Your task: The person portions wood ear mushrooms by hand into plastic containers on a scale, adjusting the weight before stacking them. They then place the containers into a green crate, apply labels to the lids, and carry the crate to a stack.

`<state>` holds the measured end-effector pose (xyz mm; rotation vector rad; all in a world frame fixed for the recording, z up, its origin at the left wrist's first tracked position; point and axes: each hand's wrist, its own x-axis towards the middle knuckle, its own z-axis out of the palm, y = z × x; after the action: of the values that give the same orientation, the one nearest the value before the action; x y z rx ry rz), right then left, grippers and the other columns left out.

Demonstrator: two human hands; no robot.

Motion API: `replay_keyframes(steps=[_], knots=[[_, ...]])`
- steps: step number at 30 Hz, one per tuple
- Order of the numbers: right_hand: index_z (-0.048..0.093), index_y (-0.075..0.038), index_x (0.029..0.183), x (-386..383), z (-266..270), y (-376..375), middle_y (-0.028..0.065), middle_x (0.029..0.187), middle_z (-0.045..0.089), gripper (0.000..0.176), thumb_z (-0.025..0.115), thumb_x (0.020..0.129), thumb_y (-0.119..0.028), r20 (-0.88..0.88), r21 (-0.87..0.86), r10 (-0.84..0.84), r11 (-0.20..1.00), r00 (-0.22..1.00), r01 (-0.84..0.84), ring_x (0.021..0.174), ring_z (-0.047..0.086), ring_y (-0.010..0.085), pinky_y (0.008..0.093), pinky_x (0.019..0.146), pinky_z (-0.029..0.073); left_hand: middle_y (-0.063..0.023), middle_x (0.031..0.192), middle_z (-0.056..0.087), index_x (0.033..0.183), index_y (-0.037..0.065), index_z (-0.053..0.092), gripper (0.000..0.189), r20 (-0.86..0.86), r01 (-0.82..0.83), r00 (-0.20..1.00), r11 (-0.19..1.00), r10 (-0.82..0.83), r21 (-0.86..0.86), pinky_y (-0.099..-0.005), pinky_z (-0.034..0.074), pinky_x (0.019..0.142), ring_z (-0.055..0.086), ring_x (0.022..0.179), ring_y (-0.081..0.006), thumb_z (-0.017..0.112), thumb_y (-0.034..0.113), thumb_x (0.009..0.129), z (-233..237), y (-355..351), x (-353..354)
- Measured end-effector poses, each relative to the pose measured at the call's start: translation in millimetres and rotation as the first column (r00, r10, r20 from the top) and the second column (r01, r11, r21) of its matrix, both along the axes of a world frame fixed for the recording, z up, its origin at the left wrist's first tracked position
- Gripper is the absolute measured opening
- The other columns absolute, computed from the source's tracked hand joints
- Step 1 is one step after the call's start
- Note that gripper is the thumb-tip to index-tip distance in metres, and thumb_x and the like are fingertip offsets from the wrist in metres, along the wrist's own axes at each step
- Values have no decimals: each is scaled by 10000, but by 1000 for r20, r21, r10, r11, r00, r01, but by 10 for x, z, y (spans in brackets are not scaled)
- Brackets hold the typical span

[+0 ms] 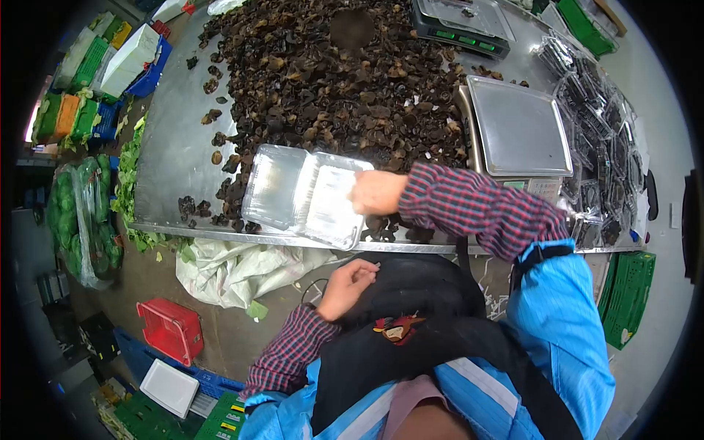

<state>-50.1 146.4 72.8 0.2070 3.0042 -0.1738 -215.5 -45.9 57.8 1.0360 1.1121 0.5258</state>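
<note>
An open clear plastic box [277, 187] lies at the table's front edge, its two halves side by side. My right hand [375, 192] is at the right half, fingers closed on its edge or on something inside it that glare hides. Below the table edge, my left hand [347, 287] hangs in front of the black apron, fingers curled with thumb and forefinger near each other; whatever it may hold is not visible. Behind the box spreads a large heap of dark brown fungus pieces [315, 88].
A scale with a flat metal plate [519, 128] stands right of the heap, another scale [462, 33] behind it. Clear plastic boxes [598, 132] pile up at the far right. Below the table are a white sack [227, 275] and a red crate [170, 330].
</note>
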Motion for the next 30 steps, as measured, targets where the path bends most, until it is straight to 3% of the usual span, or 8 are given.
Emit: replay_keyframes(steps=[6, 10, 14, 15, 18, 21, 24, 30], knots=[[744, -179, 968, -288, 234, 338, 29, 847, 715, 380, 799, 636, -356, 318, -278, 65, 960, 946, 27, 831, 677, 245, 376, 691, 525, 33, 823, 574, 1063, -8, 612, 175, -55, -293, 955, 956, 293, 3, -191, 435, 724, 510, 757, -43, 612, 35, 893, -166, -129, -81], [752, -177, 922, -379, 258, 444, 24, 802, 711, 309, 783, 668, -351, 427, -427, 47, 891, 903, 155, 801, 678, 223, 362, 670, 514, 20, 830, 589, 1079, -11, 597, 192, -33, -367, 929, 930, 368, 27, -195, 437, 717, 512, 746, -46, 613, 43, 896, -224, -46, 26], [716, -108, 873, -198, 142, 403, 87, 803, 686, 195, 690, 795, -284, 180, -516, -49, 845, 982, 137, 794, 657, 271, 379, 686, 500, -11, 851, 641, 1054, -10, 622, 173, 5, -412, 911, 907, 413, -86, -207, 460, 720, 563, 771, -52, 608, 47, 891, -182, -10, 185], [694, -85, 900, -115, 75, 380, 92, 842, 678, 180, 665, 818, -243, -91, -609, -210, 785, 974, 112, 808, 652, 266, 373, 701, 500, -24, 870, 653, 1060, -10, 622, 182, 19, -418, 907, 905, 421, -75, -209, 463, 734, 576, 790, -59, 612, 50, 888, -156, -12, 245], [632, -36, 966, 177, 381, 366, 94, 923, 635, 140, 601, 869, -132, -508, -747, -649, 660, 566, 86, 849, 626, 217, 341, 738, 493, -69, 910, 679, 1095, -8, 613, 225, -36, -419, 903, 898, 427, 136, -253, 486, 776, 628, 824, -132, 612, 45, 876, 35, 105, 463], [627, -41, 998, 849, 1077, 431, 79, 905, 630, 132, 583, 874, -40, -694, -622, -714, 660, 94, 422, 838, 626, 176, 297, 749, 505, -129, 1040, 680, 1167, 5, 578, 323, -405, -18, 832, 749, 378, 662, -339, 495, 871, 657, 954, -278, 594, 1, 845, 138, 263, 537], [622, -29, 992, 1796, 1279, 462, 71, 891, 613, 162, 555, 870, 53, -876, -411, -477, 661, -70, 628, 788, 586, 167, 264, 721, 487, -150, 1139, 657, 1206, 11, 559, 363, -290, -244, 877, 876, 382, 416, -340, 480, 914, 638, 1057, -266, 590, 3, 845, -98, 240, 427], [587, 0, 942, 3223, 698, -165, 148, 857, 578, 144, 584, 825, 84, -689, -30, -654, 456, 312, 890, 770, 592, 274, 317, 693, 471, -180, 1180, 626, 1254, 1, 532, 417, -388, -331, 755, 819, 528, 469, -347, 459, 949, 614, 1094, -280, 589, -14, 841, -257, 243, 1]])
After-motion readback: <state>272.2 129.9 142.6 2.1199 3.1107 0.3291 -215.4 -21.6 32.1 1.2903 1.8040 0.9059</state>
